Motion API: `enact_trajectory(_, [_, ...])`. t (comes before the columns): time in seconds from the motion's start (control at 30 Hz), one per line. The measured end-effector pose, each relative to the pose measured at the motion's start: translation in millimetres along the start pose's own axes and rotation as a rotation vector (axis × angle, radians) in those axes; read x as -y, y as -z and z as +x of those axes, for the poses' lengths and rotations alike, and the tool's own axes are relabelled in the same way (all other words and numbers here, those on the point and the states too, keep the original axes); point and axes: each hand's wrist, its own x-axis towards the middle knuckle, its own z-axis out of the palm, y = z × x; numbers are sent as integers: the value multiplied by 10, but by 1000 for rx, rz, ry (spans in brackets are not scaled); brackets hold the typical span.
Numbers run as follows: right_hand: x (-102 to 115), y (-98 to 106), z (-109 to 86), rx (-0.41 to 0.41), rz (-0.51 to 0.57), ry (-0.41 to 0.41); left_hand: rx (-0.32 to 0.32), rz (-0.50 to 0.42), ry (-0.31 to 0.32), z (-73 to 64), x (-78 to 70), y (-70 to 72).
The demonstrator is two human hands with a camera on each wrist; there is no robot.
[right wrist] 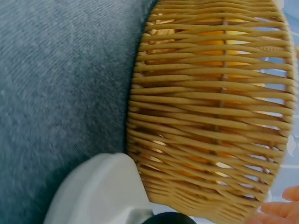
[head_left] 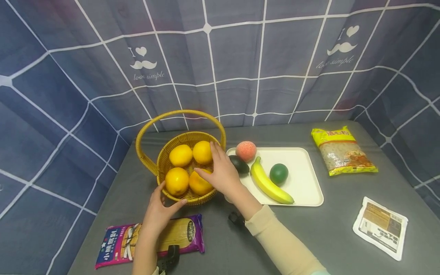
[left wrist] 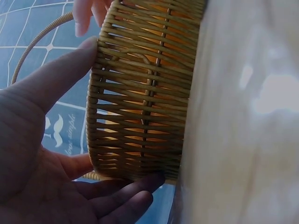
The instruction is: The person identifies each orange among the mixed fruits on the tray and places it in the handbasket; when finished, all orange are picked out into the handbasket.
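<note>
A golden woven basket (head_left: 187, 134) with a tall arched handle stands on the grey table, holding several round yellow fruits (head_left: 180, 156). My left hand (head_left: 159, 214) grips its near left side. In the left wrist view, that thumb (left wrist: 70, 67) touches the rim and the fingers (left wrist: 135, 193) cup the wall. Over the basket's right edge lies my right hand (head_left: 225, 172), its fingers extended beside the far right fruit (head_left: 203, 152). Its thumb lies over the near right fruit (head_left: 200, 183); contact is unclear. The right wrist view shows mostly woven wall (right wrist: 210, 107).
Right of the basket, a white tray (head_left: 304, 172) bears a banana (head_left: 269, 183), a green ball-like item (head_left: 279, 174), a dark avocado-like item (head_left: 239, 164) and a pinkish-red fruit (head_left: 246, 151). Pasta (head_left: 178, 233) lies in front; a yellow bag (head_left: 343, 151) and white packet (head_left: 380, 228) lie right.
</note>
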Motion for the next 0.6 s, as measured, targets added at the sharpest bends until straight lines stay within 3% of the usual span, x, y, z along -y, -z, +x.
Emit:
enact_trajectory(0.3, [12,310,-119,-54,67,23,-2,30,-30,35,-15,79])
enact_trajectory(0.5, [-126,656,-275,-108,97,-19,-2,159,-41,52,-88,136])
enact_trajectory(0.6, [-245,852,-358,-170,98,-33,-37,246,-65,29,-178,202])
